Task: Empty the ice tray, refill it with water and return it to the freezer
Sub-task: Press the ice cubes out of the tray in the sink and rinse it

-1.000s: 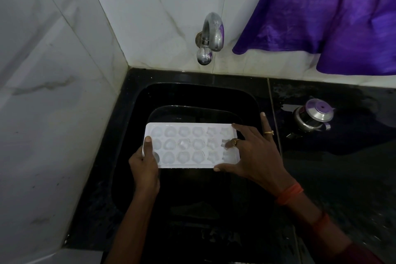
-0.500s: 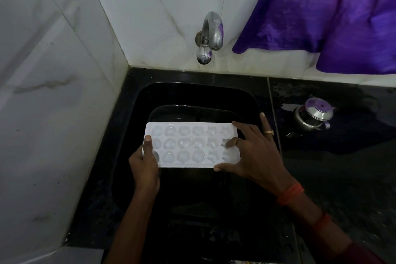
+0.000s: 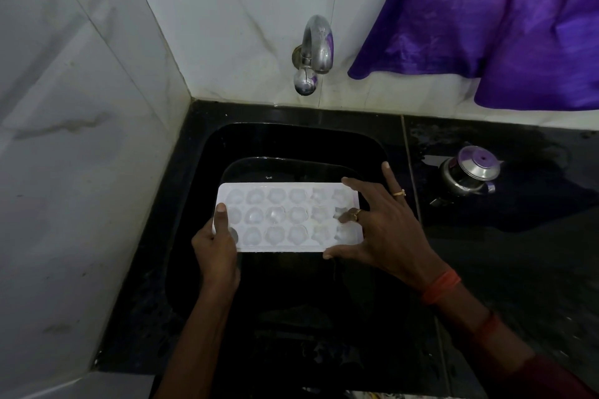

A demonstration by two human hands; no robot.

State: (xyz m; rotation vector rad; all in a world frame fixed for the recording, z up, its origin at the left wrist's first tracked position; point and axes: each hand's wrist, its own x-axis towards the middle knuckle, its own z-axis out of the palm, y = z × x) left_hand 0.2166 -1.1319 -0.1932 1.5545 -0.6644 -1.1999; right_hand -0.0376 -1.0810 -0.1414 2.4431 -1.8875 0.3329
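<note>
Right hand (image 3: 385, 230): outer ring (image 3: 399, 193), gold-coloured, with a small raised top; inner ring (image 3: 356, 214), also gold-coloured. Right wrist: orange-red band (image 3: 442, 285), several strands wide. Higher on the forearm: darker red band (image 3: 486, 324), possibly thread; lighting is dim. Beyond it, maroon sleeve (image 3: 557, 379).
</note>
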